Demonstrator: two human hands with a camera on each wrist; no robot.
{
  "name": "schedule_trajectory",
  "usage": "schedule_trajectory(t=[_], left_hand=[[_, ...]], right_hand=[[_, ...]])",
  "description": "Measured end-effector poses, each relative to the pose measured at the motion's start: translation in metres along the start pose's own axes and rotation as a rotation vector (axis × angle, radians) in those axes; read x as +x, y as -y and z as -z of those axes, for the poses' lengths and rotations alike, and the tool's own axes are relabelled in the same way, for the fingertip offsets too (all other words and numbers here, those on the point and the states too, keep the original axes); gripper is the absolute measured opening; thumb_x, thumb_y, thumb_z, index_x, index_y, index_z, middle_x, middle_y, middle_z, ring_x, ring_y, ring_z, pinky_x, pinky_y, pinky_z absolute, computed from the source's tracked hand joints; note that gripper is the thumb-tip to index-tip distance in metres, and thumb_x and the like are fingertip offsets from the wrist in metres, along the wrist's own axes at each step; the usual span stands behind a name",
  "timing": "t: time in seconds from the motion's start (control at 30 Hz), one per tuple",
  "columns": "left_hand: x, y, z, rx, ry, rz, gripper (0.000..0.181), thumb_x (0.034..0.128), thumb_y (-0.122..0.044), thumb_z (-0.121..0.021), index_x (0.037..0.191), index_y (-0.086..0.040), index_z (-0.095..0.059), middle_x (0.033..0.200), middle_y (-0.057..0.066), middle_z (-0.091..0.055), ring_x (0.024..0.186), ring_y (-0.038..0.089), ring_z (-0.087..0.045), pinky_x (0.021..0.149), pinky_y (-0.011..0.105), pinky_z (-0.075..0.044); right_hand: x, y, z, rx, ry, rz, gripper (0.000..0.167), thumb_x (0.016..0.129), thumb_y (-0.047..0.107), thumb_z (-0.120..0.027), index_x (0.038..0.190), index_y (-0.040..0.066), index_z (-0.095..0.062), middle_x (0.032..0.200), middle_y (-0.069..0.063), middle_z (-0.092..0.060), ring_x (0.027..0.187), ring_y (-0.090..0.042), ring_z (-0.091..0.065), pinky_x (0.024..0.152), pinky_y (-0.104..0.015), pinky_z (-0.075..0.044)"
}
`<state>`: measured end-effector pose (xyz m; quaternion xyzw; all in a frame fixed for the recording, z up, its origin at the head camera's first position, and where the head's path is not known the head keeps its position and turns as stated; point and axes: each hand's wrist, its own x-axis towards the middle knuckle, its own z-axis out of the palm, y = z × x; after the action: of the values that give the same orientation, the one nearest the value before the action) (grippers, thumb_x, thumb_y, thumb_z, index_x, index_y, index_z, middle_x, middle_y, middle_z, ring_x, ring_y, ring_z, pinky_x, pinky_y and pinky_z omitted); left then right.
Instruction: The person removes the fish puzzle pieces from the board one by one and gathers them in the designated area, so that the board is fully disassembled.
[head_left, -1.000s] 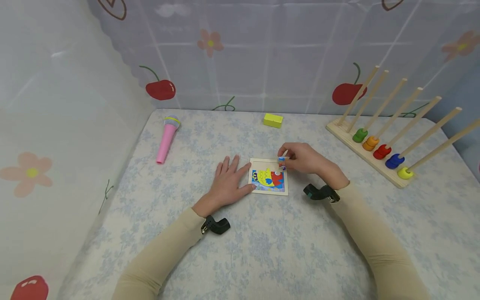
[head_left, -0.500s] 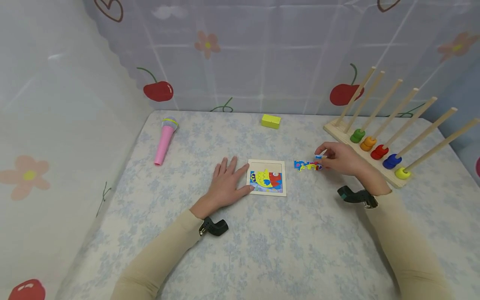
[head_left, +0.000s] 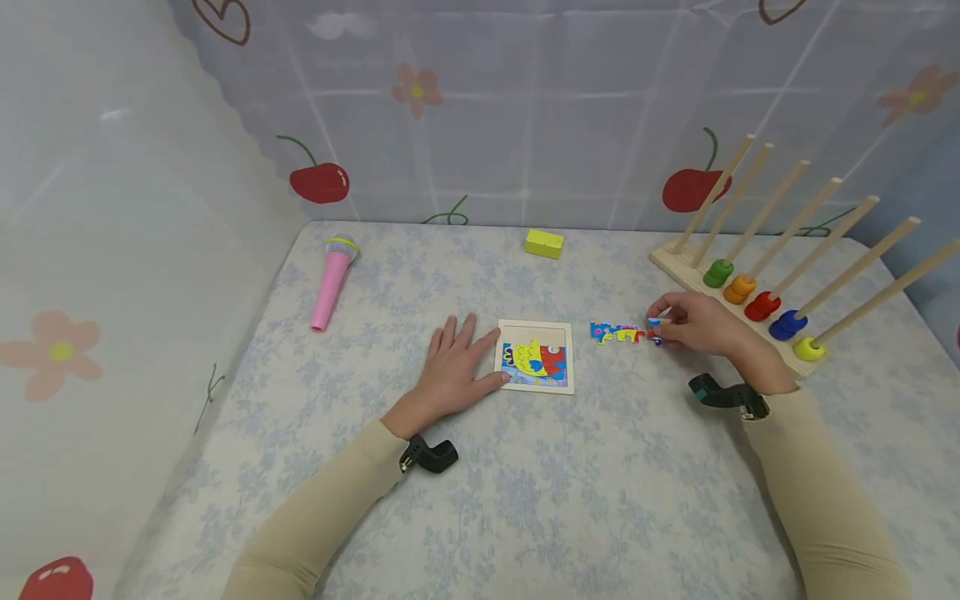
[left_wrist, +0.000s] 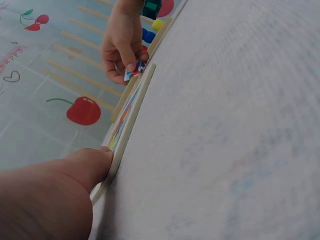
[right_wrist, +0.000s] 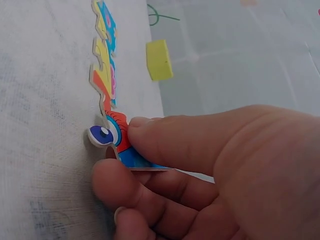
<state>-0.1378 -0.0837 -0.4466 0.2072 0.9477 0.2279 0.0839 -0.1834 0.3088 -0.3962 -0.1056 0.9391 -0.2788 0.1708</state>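
My right hand [head_left: 697, 325] pinches a puzzle piece with a printed eye [right_wrist: 122, 132] between thumb and fingers. The piece is at the right end of a row of loose, joined-looking puzzle pieces [head_left: 615, 333] on the table, whose yellow and blue parts show in the right wrist view. My left hand [head_left: 453, 373] lies with fingers spread beside a wooden puzzle tray [head_left: 534, 331]. Its thumb [left_wrist: 97, 162] rests on the tray's left edge. A yellow and red fish picture [head_left: 536, 358] fills the tray's lower part; bare wood shows along the top.
A pink toy microphone [head_left: 330, 287] lies at the back left. Near the back edge sits a yellow block [head_left: 543, 243]. To the right of my right hand stands a wooden peg rack [head_left: 742, 312] with coloured beads and tall pegs.
My right hand has carried the eye piece from above the tray's upper right corner rightward to the end of the loose row, now uncovered. The left hand stays put.
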Motion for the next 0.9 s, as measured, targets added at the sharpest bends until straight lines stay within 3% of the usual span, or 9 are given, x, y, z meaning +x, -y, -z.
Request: schedule_trajectory(t=[0.23, 0.5, 0.9], left_hand=[[0.0003, 0.0008, -0.0004, 0.0, 0.007, 0.0, 0.073, 0.0981, -0.051, -0.06, 0.16, -0.019, -0.038, 0.17, 0.022, -0.015, 0.159, 0.047, -0.001, 0.126, 0.063, -0.006], [0.0, -0.0002, 0.0, -0.002, -0.01, -0.009, 0.071, 0.0977, -0.049, -0.061, 0.158, -0.018, -0.041, 0.17, 0.024, -0.017, 0.158, 0.049, -0.003, 0.125, 0.064, -0.008], [-0.001, -0.0016, 0.0012, -0.012, -0.006, -0.002, 0.071, 0.0975, -0.049, -0.061, 0.158, -0.018, -0.042, 0.17, 0.023, -0.017, 0.158, 0.048, -0.002, 0.125, 0.064, -0.007]], right_hand=[[0.0006, -0.004, -0.0031, 0.008, -0.001, -0.005, 0.025, 0.096, 0.009, -0.065, 0.118, -0.002, -0.066, 0.092, -0.014, -0.069, 0.071, -0.018, -0.059, 0.061, -0.026, -0.048], [0.0023, -0.0027, -0.0043, -0.066, -0.03, -0.026, 0.029, 0.093, 0.011, -0.068, 0.12, -0.001, -0.071, 0.1, -0.017, -0.069, 0.082, -0.024, -0.058, 0.067, -0.029, -0.048], [0.0024, -0.0017, -0.0061, -0.083, -0.046, -0.015, 0.028, 0.093, 0.012, -0.07, 0.117, -0.001, -0.072, 0.094, -0.014, -0.067, 0.085, -0.026, -0.055, 0.068, -0.029, -0.046]])
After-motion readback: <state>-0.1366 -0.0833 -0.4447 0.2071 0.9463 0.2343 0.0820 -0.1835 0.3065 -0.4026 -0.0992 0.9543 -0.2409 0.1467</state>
